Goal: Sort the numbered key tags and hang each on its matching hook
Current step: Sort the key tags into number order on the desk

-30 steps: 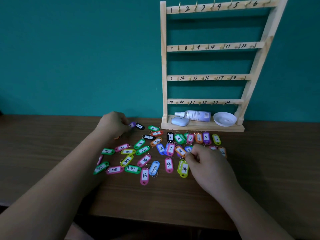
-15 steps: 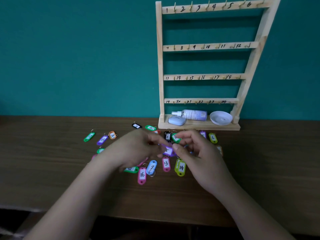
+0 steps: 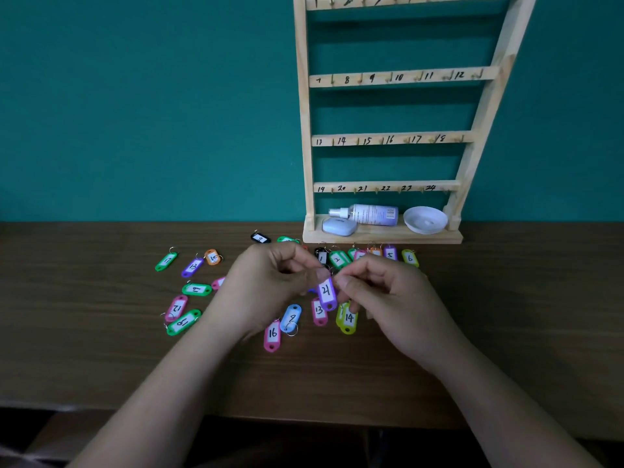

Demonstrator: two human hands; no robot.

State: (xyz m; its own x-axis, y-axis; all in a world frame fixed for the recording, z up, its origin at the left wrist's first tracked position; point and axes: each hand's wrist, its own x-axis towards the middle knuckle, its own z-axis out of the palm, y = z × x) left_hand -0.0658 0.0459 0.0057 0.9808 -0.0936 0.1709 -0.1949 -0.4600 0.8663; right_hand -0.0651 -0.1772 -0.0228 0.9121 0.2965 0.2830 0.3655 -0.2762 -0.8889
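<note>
Fingers (image 3: 344,282) of our left hand (image 3: 266,285) and right hand (image 3: 388,298) pinch the purple tag (image 3: 327,293) marked 21 at its ring end. On the bench (image 3: 101,332) lie tag 13 (image 3: 319,310), tag 14 (image 3: 348,319) and tag 16 (image 3: 272,334).

The left hand (image 3: 270,282) and the right hand (image 3: 388,298) meet above the table (image 3: 101,332), fingers curled, both pinching the top end of a purple tag (image 3: 327,293) marked 21, which hangs down between them. Just below the hands lie a pink tag 13 (image 3: 319,310), a yellow-green tag 14 (image 3: 348,319), a blue tag 9 (image 3: 291,317) and a pink tag 16 (image 3: 272,334). Out past the left hand's outer side are scattered tags (image 3: 196,288). Beyond the right hand's knuckles stands the wooden hook rack (image 3: 305,130).
</note>
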